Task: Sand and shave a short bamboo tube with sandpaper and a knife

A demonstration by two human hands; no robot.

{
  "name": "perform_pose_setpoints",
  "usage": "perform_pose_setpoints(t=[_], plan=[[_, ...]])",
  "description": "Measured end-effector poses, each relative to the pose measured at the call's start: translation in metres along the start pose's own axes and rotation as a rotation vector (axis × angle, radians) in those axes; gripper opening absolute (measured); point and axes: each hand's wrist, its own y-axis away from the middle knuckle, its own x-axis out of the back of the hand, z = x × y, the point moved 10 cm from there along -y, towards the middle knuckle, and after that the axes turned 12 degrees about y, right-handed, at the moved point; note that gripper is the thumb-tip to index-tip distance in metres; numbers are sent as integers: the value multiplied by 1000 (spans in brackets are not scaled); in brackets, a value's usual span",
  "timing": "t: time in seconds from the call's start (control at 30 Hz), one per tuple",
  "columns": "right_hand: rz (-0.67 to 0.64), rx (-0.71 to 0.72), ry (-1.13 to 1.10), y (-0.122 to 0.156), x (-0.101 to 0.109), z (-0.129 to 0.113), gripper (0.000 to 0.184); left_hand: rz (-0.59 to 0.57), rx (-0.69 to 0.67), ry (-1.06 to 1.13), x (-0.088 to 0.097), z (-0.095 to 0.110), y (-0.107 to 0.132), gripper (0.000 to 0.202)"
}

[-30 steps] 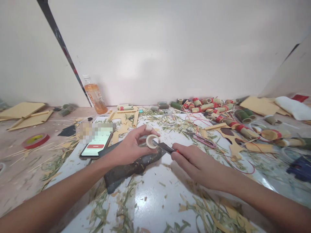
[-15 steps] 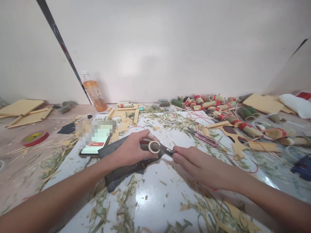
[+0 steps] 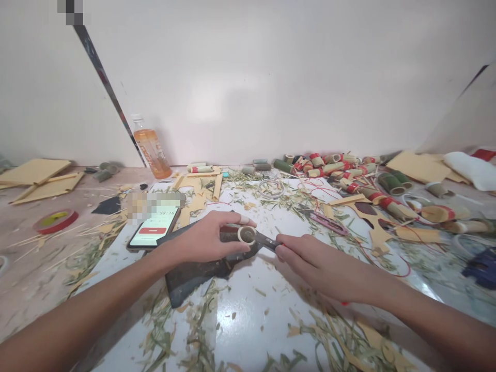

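Observation:
My left hand (image 3: 205, 235) is closed round a short bamboo tube (image 3: 247, 235), its pale cut end facing me; a white wrap covers one fingertip. In my right hand (image 3: 306, 258) is a utility knife (image 3: 267, 241) with a dark metal front and bits of red at the handle. The knife's front end meets or lies just beside the tube's rim; its blade edge cannot be made out. Under my left hand lies a dark, torn-edged sheet (image 3: 186, 284) on the white board (image 3: 248, 315).
A lit phone (image 3: 153, 227) lies left of my hands, with an orange drink bottle (image 3: 152, 150) behind. Red tape (image 3: 56, 221) is at far left. Bamboo pieces (image 3: 329, 163) with red bands pile at back right, near pink-handled scissors or a cutter (image 3: 329, 223). Green shavings (image 3: 163, 330) litter the board.
My left hand has shifted very slightly, its fingers a little more spread over the tube. The right hand and knife stay nearly where they were.

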Motion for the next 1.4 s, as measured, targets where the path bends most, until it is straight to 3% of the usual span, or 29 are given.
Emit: perform_pose_setpoints(t=[0.5,0.73,0.9,1.07,1.17,1.3,1.4], plan=[[-61,4,-25,4,0,4,41,122,1,-103,6,3,-3,35],[-105,-4,-39,3,0,3,40,110,24,-32,3,1,-2,32],[-160,-21,-194,1,-3,4,42,132,33,-55,6,4,0,37],[-294,-75,-419,3,-16,12,45,108,42,-58,7,3,1,37],[-227,-106,-362,5,-6,20,45,89,48,-27,7,0,1,38],[-25,-35,-80,6,16,13,40,104,43,-32,9,-2,0,41],[-4,11,11,6,15,3,38,99,59,-44,8,-3,0,40]])
